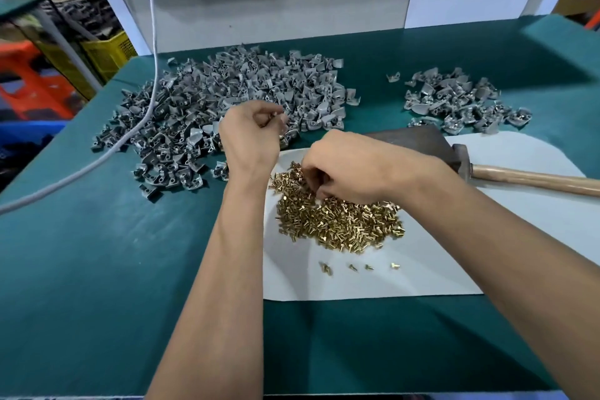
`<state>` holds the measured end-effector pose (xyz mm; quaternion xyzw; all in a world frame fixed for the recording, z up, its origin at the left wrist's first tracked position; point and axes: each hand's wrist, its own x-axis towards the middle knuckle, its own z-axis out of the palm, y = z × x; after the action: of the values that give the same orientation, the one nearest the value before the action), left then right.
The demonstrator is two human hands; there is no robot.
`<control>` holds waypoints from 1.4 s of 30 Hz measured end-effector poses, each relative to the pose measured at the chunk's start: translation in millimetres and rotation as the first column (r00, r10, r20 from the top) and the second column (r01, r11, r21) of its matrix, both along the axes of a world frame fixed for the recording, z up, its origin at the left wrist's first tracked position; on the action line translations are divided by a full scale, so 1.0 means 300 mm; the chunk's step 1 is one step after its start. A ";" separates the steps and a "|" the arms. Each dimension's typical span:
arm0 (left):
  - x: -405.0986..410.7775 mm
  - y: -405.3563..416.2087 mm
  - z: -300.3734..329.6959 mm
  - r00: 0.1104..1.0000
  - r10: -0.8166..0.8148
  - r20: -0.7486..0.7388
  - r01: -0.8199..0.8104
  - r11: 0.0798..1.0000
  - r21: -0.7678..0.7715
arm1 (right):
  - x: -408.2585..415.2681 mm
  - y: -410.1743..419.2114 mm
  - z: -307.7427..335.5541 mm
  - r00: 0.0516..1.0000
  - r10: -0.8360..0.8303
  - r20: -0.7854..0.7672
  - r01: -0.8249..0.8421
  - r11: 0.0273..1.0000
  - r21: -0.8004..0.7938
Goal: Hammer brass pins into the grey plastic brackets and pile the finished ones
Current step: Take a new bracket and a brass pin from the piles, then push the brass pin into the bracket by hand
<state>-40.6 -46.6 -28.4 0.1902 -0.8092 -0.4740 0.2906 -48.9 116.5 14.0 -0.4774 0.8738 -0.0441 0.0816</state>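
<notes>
Digging into the heap of brass pins, the right hand has curled fingers pinching some. The left hand grips pins above the big pile of grey brackets.

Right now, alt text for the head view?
A person's right hand digs curled fingers into a heap of brass pins on white paper, while the left hand pinches something small above a large pile of grey brackets. A smaller bracket pile and a hammer lie right.
</notes>
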 end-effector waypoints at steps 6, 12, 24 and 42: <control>-0.014 0.031 -0.012 1.000 -0.013 -0.015 0.014 0.994 0.108 | 0.002 -0.003 -0.011 0.999 0.016 0.044 -0.014 0.999 -0.052; -0.019 0.060 -0.012 1.000 0.018 -0.023 -0.013 0.979 0.204 | 0.011 0.048 0.010 0.993 0.037 0.114 -0.014 0.980 -0.197; 0.000 0.183 0.026 0.961 -0.239 -0.138 0.275 0.799 0.534 | -0.034 0.235 -0.009 0.992 -0.084 0.093 0.123 0.777 -0.618; 0.014 0.285 0.005 0.762 -0.559 -0.326 0.641 0.582 0.500 | -0.051 0.338 -0.096 0.925 -0.313 0.218 0.337 0.403 -0.851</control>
<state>-36.5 39.0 -27.0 -0.0472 -0.6168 -0.7802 0.0929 -64.1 217.8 -14.7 -0.2716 0.8007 -0.5049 -0.1738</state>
